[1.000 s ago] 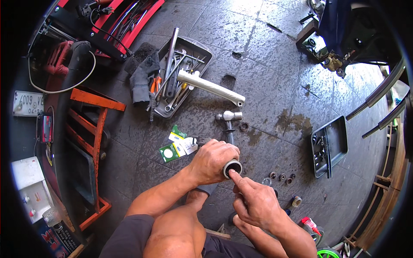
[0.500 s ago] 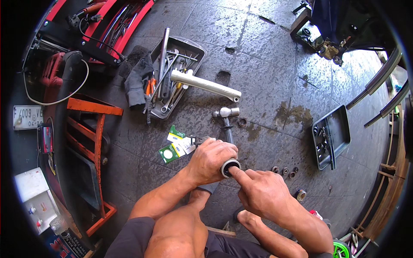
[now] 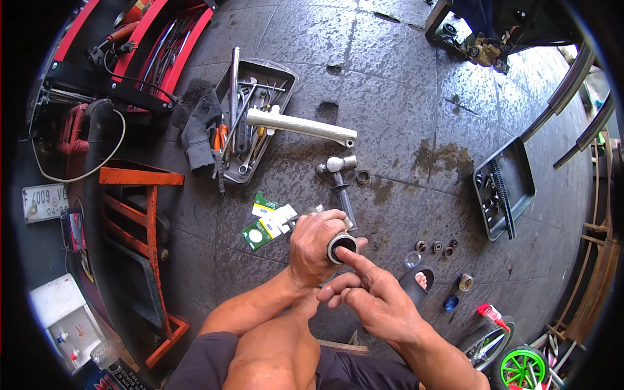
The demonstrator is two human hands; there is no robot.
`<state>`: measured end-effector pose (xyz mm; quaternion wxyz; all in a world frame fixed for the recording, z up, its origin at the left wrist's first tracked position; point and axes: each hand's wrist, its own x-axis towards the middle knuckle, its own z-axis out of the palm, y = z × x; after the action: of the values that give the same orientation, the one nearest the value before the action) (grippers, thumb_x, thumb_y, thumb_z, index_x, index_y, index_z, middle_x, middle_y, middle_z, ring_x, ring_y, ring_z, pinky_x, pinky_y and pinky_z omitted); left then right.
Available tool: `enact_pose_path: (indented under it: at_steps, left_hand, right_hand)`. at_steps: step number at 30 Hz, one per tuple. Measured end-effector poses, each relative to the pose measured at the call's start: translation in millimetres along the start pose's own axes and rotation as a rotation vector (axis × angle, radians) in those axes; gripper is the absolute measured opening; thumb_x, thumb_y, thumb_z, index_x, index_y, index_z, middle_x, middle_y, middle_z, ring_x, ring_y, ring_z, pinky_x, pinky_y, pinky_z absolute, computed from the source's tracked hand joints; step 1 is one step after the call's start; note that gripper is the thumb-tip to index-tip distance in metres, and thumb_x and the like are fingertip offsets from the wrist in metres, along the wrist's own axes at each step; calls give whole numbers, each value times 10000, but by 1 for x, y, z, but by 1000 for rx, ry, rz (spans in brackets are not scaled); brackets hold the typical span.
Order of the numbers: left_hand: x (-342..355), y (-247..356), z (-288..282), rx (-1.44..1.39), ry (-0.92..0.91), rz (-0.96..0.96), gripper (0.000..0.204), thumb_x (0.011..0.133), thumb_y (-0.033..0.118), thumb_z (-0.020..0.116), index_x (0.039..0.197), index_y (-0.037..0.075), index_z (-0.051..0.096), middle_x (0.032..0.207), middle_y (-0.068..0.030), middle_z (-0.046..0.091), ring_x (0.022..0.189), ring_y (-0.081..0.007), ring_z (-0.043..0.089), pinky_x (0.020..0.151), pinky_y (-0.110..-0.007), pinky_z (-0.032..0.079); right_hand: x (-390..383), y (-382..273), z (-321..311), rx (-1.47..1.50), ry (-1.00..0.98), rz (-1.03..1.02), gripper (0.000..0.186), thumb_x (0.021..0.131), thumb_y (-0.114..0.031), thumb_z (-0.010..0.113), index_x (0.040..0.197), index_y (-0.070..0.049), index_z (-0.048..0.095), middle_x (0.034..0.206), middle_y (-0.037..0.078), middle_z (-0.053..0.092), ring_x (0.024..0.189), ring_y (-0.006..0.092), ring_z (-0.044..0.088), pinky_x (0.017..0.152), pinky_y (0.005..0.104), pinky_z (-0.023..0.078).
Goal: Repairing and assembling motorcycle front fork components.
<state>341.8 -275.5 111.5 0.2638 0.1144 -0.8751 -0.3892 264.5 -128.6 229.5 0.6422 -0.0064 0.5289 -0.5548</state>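
Inside the left hand (image 3: 313, 247), fingers wrapped round it, sits a tube (image 3: 345, 242) with its mouth tipped up toward the viewer. The right hand (image 3: 382, 300) grips nothing: its index finger reaches into the mouth, the other fingers loosely bent apart. To do this well, I judge, the left hand should hold the tube steady while the fingertip works evenly round the inside, pressing lightly in case of a sharp edge. The tube shows a round grey metal rim and a dark bore; how deep it runs cannot be told, as the left hand hides most of its side. Beyond the hands lies a hammer (image 3: 343, 195), with packets (image 3: 258, 234) left of it and small rings (image 3: 437, 247) off to the right.
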Motion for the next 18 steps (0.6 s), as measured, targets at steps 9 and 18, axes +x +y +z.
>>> enact_pose_path:
  at_steps: [9, 18]
  left_hand:
    - [-13, 5, 12, -64, 85, -102, 540, 788, 181, 940, 1167, 42, 582, 1261, -220, 698, 1065, -364, 726, 873, -436, 618]
    - [-5, -1, 10, -48, 105, -66, 449, 758, 118, 884, 1069, 37, 571, 957, -161, 657, 851, -364, 691, 695, -441, 570]
  right_hand:
    - [6, 38, 15, 616, -158, -157, 857, 946, 50, 490, 1712, -163, 168, 1422, 246, 589, 1176, 239, 632, 1073, 378, 469]
    - [12, 53, 39, 1116, -153, -414, 933, 833, -27, 617, 1690, -113, 257, 1550, 231, 501, 1132, 326, 646, 1077, 435, 472]
